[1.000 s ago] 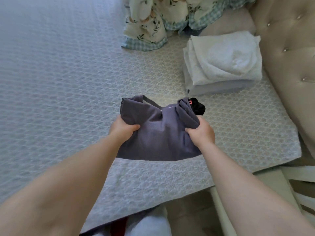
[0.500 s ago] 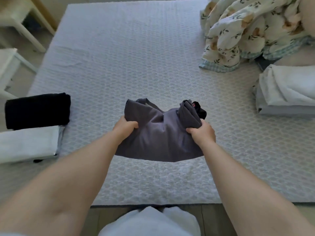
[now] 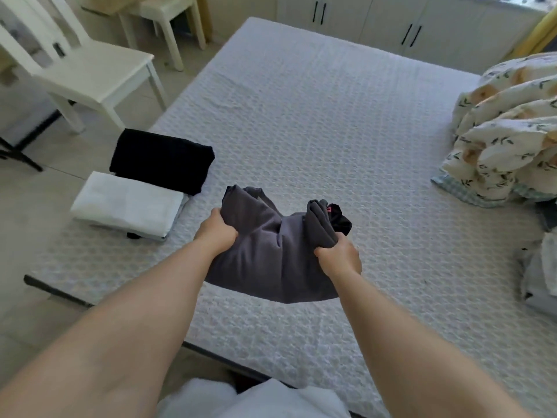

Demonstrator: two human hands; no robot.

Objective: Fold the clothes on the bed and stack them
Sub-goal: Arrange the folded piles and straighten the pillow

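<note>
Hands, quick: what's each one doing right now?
Left hand: grips the left edge of the folded grey garment.
Right hand: grips the garment's bunched right end.

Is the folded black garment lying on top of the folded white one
No, the folded black garment lies on the bed beside the folded white one, just beyond it, not on top.

A white wooden chair (image 3: 90, 70) stands on the pale floor (image 3: 27, 224) off the bed's left edge, a pale stool (image 3: 168, 13) behind it, white cabinets with dark handles (image 3: 410, 25) line the far wall, and a bunched floral duvet (image 3: 506, 131) lies at the right.
</note>
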